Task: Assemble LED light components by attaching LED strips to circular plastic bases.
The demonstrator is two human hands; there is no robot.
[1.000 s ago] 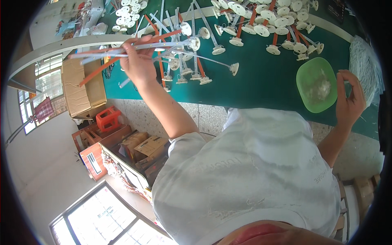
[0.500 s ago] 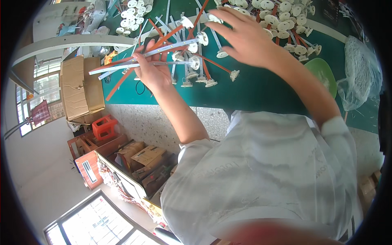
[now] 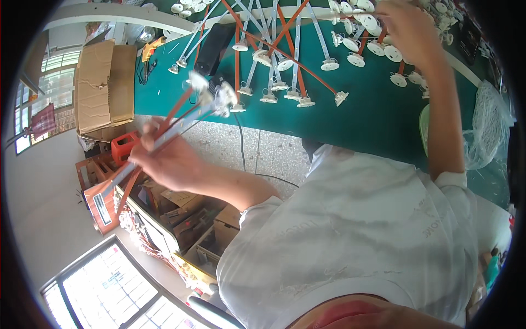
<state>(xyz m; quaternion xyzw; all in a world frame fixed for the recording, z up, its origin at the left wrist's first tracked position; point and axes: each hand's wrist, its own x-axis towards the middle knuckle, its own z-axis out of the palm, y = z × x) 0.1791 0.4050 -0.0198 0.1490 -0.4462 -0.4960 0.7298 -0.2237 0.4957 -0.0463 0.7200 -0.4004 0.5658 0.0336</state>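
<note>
Bundle of rods (image 3: 181, 118): thin white and orange sticks with white disc ends, clamped in left hand (image 3: 164, 159), held out past the table's near edge, over the floor, blurred. Disc ends point toward the green table (image 3: 372, 115). Right hand (image 3: 408, 30) is up at the far side of the table, on the pile of white disc parts (image 3: 372, 41); can't tell whether its fingers are closed on anything. More rods (image 3: 285, 60) lie fanned across the tabletop. Clear plastic bag (image 3: 487, 131) at the table's right end. Cardboard box (image 3: 101, 88) left of the table.
</note>
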